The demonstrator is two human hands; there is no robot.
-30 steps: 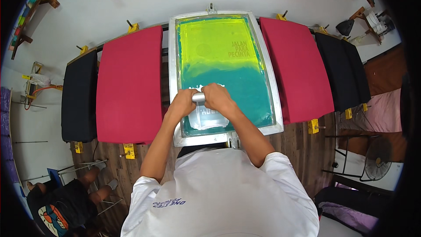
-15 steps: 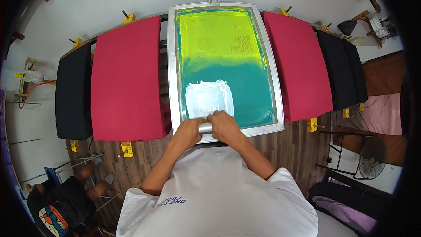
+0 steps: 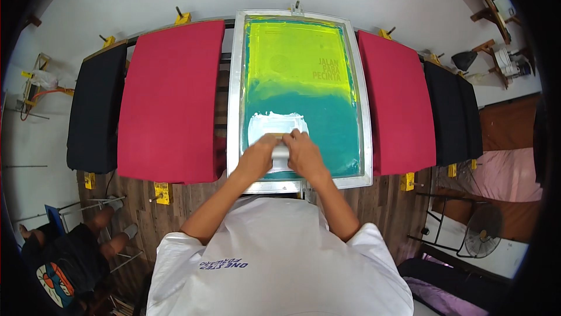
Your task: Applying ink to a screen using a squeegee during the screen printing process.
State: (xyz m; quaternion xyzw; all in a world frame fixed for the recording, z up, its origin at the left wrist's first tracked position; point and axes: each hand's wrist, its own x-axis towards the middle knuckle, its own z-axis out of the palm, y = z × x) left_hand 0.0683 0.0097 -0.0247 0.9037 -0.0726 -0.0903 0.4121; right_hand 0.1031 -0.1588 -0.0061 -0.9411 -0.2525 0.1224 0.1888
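Note:
My left hand (image 3: 257, 157) and my right hand (image 3: 303, 153) are side by side, fingers closed round a squeegee (image 3: 281, 153) with a silvery handle. It lies across the near part of a screen-printing frame (image 3: 235, 105) with a pale metal rim. White ink (image 3: 267, 123) spreads on the mesh just beyond the squeegee's edge. The mesh is teal (image 3: 330, 126) in its near half and yellow-green toward the far end, with lettering and a faint round shape in it. My fingers hide part of the squeegee's edge.
Red fabric-covered boards, one on the left (image 3: 169, 102) and one on the right (image 3: 397, 102), flank the screen. Dark boards (image 3: 96, 108) stand farther out. Yellow clamps (image 3: 163, 193) stick out from the boards. A person (image 3: 70, 257) sits at lower left; a fan (image 3: 484, 231) stands at right.
Both hands have moved the squeegee away from me, from the near rim of the frame onto the white ink patch. The whole view has shifted slightly.

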